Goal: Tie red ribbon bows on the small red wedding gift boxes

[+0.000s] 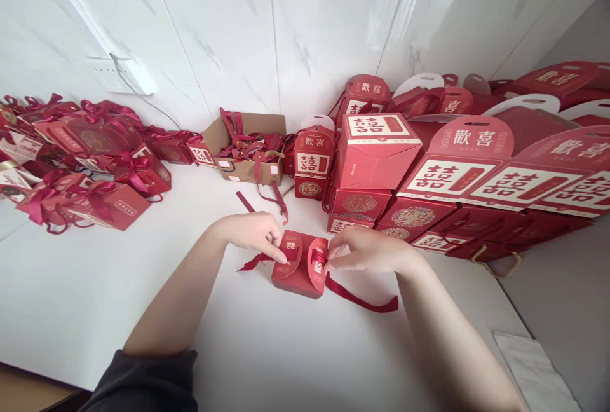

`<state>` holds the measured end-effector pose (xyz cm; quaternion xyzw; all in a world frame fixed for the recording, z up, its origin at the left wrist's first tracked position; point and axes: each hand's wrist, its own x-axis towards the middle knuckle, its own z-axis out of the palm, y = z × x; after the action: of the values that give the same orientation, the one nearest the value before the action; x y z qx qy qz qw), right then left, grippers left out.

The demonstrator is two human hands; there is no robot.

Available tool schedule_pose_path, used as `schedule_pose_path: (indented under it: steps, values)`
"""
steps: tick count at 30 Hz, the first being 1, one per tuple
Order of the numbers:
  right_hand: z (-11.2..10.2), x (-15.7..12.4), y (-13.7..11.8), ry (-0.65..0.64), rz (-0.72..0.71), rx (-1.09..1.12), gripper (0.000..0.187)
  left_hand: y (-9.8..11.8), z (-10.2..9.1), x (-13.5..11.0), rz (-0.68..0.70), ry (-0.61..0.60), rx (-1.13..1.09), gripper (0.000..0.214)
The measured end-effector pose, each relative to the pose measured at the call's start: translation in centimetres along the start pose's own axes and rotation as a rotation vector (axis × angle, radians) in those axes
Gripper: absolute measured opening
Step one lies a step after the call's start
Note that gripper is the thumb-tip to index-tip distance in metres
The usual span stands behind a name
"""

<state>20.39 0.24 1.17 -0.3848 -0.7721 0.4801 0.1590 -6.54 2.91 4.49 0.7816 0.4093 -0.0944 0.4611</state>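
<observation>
A small red gift box [298, 272] with two rounded handle flaps stands on the white table [267, 348] in front of me. A dark red ribbon [362, 299] runs through the flaps and trails out on both sides. My left hand [255, 234] is closed at the box's left flap, fingers pinching the ribbon there. My right hand [365, 250] is closed in a pinch on the ribbon at the right flap.
Finished red boxes with ribbon bows [90, 192] are piled at the left. A cardboard box of ribbons [248, 151] stands at the back by the tiled wall. Stacks of larger red boxes [476, 189] fill the right. A white sheet [534, 367] lies at the lower right.
</observation>
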Motion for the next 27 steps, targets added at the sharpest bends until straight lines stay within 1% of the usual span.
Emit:
schedule_pose_path:
  steps: [2, 3, 4, 7, 10, 15, 17, 20, 23, 25, 27]
  values:
    - [-0.4, 0.6, 0.3, -0.249, 0.033, 0.051, 0.019, -0.4, -0.3, 0.1, 0.056, -0.012, -0.046, 0.039]
    - [-0.6, 0.9, 0.5, -0.326, 0.037, 0.074, 0.02, -0.6, -0.4, 0.1, 0.078, -0.013, -0.068, 0.037]
    - [-0.7, 1.1, 0.6, -0.34, 0.03, 0.099, 0.02, -0.8, -0.5, 0.1, 0.091, -0.01, -0.093, 0.035]
    - [-0.9, 1.3, 0.8, -0.326, 0.019, 0.205, 0.021, -1.4, -1.0, -0.5, 0.087, -0.03, -0.197, 0.034]
    - [-1.0, 1.0, 0.5, -0.308, 0.028, 0.306, 0.02, -2.1, -1.6, -1.4, 0.079, -0.069, -0.328, 0.034]
    - [-1.7, -0.1, -0.7, -0.225, -0.041, 0.3, 0.021, -3.6, -2.7, -2.7, 0.112, -0.085, -0.413, 0.027]
    - [-1.9, -0.5, -1.3, -0.194, -0.043, 0.303, 0.019, -4.0, -3.0, -3.2, 0.094, -0.108, -0.423, 0.023]
    - [-2.0, -1.1, -1.9, -0.165, -0.005, 0.237, 0.02, -4.3, -3.4, -3.7, 0.043, -0.127, -0.405, 0.021]
    - [-1.9, -1.3, -2.3, -0.161, 0.042, 0.127, 0.02, -4.4, -3.4, -3.7, 0.006, -0.097, -0.306, 0.023]
    - [-1.8, -1.5, -2.5, -0.146, 0.044, 0.067, 0.017, -4.4, -3.4, -3.6, -0.014, -0.077, -0.268, 0.025]
    - [-1.8, -1.6, -2.8, -0.124, 0.034, 0.044, 0.016, -4.3, -3.3, -3.6, -0.022, -0.072, -0.29, 0.025]
